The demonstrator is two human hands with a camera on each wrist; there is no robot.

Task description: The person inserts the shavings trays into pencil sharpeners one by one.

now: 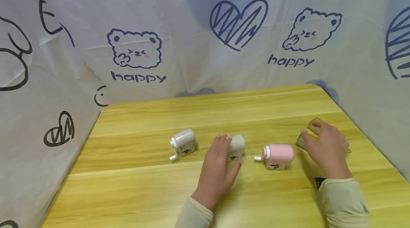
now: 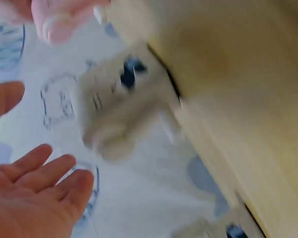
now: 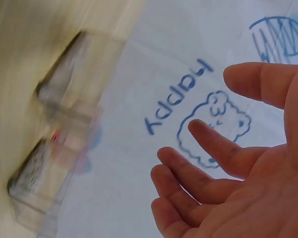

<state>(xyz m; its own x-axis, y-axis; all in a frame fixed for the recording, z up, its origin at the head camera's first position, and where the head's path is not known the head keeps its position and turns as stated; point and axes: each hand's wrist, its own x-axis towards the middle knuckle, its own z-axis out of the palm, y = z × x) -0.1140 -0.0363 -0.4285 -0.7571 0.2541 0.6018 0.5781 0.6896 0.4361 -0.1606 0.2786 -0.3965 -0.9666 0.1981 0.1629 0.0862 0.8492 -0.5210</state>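
Note:
In the head view, my left hand (image 1: 215,171) is beside a pale grey hand-crank pencil sharpener (image 1: 237,146), partly covering it. The left wrist view shows those fingers extended and apart from the blurred sharpener (image 2: 114,89). Another pale grey crank sharpener (image 1: 186,143) stands to the left, its white handle facing left. Right of the left hand is a pink crank sharpener (image 1: 279,155). My right hand (image 1: 328,149) hovers over small clear boxes with dark parts (image 1: 300,142), partly hiding them. In the right wrist view its loosely bent fingers hold nothing, and two clear boxes (image 3: 64,69) stand apart.
The sharpeners and boxes rest on a yellow wood-grain table (image 1: 128,192). White cloth (image 1: 185,50) with drawn bears and hearts hangs behind the table and along its sides. A small black object (image 1: 319,182) shows at the right cuff.

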